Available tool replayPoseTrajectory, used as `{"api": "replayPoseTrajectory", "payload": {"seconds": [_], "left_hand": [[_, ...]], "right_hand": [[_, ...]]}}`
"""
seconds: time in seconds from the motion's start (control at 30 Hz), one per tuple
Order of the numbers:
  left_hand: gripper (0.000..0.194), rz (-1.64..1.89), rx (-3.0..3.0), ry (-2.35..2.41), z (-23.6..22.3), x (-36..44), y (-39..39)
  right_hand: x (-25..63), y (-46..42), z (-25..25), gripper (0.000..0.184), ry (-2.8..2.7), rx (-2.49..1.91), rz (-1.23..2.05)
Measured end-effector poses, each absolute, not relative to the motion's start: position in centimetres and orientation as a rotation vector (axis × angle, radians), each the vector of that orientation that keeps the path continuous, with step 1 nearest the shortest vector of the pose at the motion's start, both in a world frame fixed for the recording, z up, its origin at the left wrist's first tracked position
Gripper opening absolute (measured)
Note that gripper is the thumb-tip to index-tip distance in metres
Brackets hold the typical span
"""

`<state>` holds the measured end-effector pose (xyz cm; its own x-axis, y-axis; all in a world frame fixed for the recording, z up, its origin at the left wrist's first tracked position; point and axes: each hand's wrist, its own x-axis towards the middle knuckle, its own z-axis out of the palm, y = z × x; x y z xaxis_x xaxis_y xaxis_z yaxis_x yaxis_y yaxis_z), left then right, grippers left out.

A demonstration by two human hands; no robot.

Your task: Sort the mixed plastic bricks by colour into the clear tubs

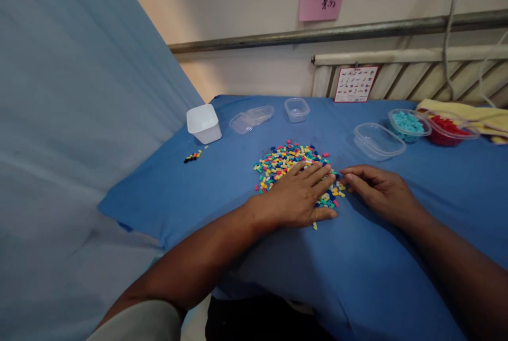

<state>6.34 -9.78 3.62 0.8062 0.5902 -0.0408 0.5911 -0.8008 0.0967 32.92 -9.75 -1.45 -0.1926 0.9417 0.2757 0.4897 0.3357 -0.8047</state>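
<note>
A heap of small plastic pieces (283, 158) in yellow, pink, green, white and dark blue is spread on the blue cloth. My left hand (302, 195) lies flat across its near right part, fingers stretched out and palm down, hiding some pieces. At the heap's right edge is my right hand (383, 193), thumb and forefinger brought together beside a few yellow pieces. Whatever is between those fingertips is too small to make out. Just beyond this hand stands a clear tub (379, 142) with nothing visible in it.
Clear tubs of turquoise pieces (408, 123) and red pieces (446, 125) stand at the right, near a yellow cloth (468, 110). Farther back are a small clear tub (297, 110), clear lids (252, 118) and a white container (204, 124). Several black and yellow pieces (194, 155) lie at the left.
</note>
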Motion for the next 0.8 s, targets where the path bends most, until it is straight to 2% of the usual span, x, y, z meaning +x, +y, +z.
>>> {"api": "replayPoseTrajectory", "payload": {"seconds": [0.1, 0.27, 0.53, 0.8], "left_hand": [[0.089, 0.04, 2.869, 1.03, 3.4, 5.6, -8.6], [0.098, 0.052, 2.695, 1.334, 4.5, 4.5, -6.7], [0.105, -0.066, 2.658, 1.153, 4.5, 4.4, -7.6], [0.101, -0.13, 2.703, 1.186, 4.3, 4.6, -6.3]], "right_hand": [[33.0, -9.7, -1.5, 0.037, -1.805, -1.279, 0.738], [32.9, -9.6, -1.6, 0.035, -1.806, -1.274, 0.755], [32.6, -9.5, -1.4, 0.029, -1.789, -1.243, 0.73], [32.3, -9.4, -1.0, 0.028, -1.746, -1.237, 0.798]]}}
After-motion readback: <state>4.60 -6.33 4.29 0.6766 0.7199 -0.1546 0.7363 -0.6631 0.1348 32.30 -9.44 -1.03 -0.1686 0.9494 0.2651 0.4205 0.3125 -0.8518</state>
